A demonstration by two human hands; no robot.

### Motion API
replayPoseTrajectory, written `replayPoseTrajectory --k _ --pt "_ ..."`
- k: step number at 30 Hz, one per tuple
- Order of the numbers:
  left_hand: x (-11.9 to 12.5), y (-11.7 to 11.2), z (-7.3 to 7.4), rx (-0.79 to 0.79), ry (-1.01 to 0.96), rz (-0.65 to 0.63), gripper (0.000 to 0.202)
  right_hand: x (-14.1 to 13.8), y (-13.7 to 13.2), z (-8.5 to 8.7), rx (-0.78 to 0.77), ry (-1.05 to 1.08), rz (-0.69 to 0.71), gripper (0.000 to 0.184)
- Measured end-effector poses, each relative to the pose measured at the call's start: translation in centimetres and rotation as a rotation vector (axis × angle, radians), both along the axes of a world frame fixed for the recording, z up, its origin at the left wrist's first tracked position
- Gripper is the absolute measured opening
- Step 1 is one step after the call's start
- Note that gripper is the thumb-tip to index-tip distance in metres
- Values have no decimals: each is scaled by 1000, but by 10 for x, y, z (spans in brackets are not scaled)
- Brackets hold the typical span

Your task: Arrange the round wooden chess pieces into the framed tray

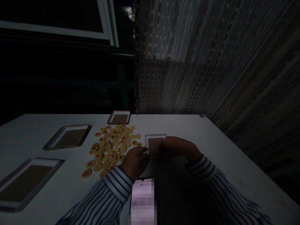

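Note:
A small shallow white-walled box lid (pixel 156 136) with a brown bottom lies in front of me. My left hand (pixel 135 161) is at its left edge, with bent fingertips touching the rim. Curled over its right side is my right hand (pixel 170 145), whose fingertips are in shadow and mostly hidden. Both hands look closed on the lid's sides. Just left of the lid spreads a loose pile of round wooden Chinese chess pieces (pixel 116 143), some stacked, with red or black characters on several.
Other shallow box lids lie on the white table (pixel 194 131): one at the back (pixel 110 121), one at mid left (pixel 49 145), and one at near left (pixel 9 207). A lit phone (pixel 142 197) lies nearest me. Beyond the table hangs a bead curtain (pixel 173 62).

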State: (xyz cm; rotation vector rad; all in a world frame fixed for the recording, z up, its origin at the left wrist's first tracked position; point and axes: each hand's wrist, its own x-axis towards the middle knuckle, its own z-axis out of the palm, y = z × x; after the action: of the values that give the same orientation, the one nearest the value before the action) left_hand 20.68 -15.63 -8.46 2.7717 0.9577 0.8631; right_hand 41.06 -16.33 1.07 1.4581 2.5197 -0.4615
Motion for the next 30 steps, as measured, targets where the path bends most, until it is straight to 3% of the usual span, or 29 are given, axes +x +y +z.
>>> replayPoseTrajectory --k 12,23,30 --pt "0 1 0 -21 25 -4 18 7 -1 9 -15 -33 -69 18" --pt "1 -1 2 -20 -4 8 19 15 2 7 41 1 -99 19" --pt "-2 -1 11 -20 -106 25 23 17 1 9 124 -27 -137 23"
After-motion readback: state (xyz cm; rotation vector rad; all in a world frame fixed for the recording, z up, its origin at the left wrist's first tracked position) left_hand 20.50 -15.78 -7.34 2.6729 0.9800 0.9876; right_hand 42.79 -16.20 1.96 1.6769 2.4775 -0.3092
